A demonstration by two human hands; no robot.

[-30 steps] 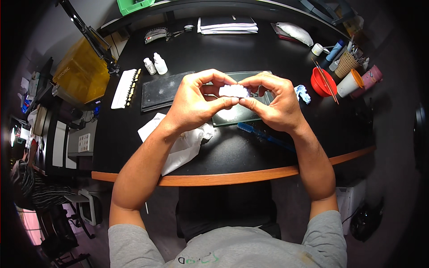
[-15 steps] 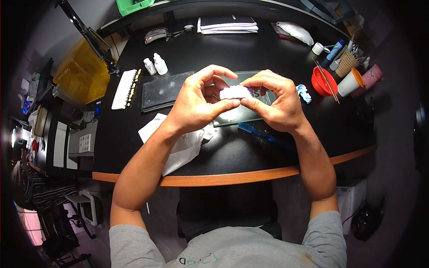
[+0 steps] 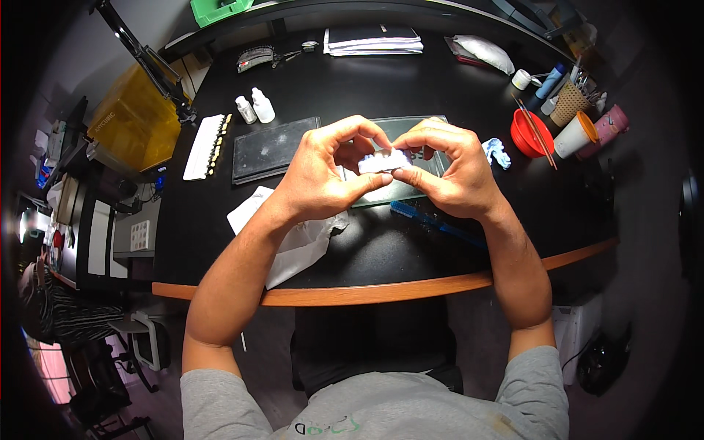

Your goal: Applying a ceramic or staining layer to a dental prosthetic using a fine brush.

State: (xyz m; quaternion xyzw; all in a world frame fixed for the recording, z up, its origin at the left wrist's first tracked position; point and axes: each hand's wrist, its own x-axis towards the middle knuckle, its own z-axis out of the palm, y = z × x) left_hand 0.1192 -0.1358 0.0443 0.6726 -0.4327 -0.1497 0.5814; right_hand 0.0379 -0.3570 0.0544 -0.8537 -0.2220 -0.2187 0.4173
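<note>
A small white dental model [image 3: 376, 163], with tooth-like bumps along its top, is held up over the table between my two hands. My left hand [image 3: 319, 169] pinches it from the left, thumb below and index fingertip at the upper edge. From the right, my right hand [image 3: 458, 169] grips the other end between thumb and fingers, which partly hide it. Beneath the hands lies a glass plate [image 3: 381, 196], and a blue brush [image 3: 414, 213] rests just in front of it. Crumpled white paper [image 3: 297, 253] lies under my left forearm.
Left of the hands are a dark slab [image 3: 268, 152], a white strip with yellowish tabs [image 3: 202, 150] and two white bottles [image 3: 262, 106]. To the right stand a red bowl [image 3: 524, 139] with thin brushes across it, cups, and a crumpled blue wipe [image 3: 498, 154]. Papers [image 3: 374, 42] lie at the back.
My left index finger has come down onto the upper edge of the dental model. The model has turned slightly, showing its bumps more clearly.
</note>
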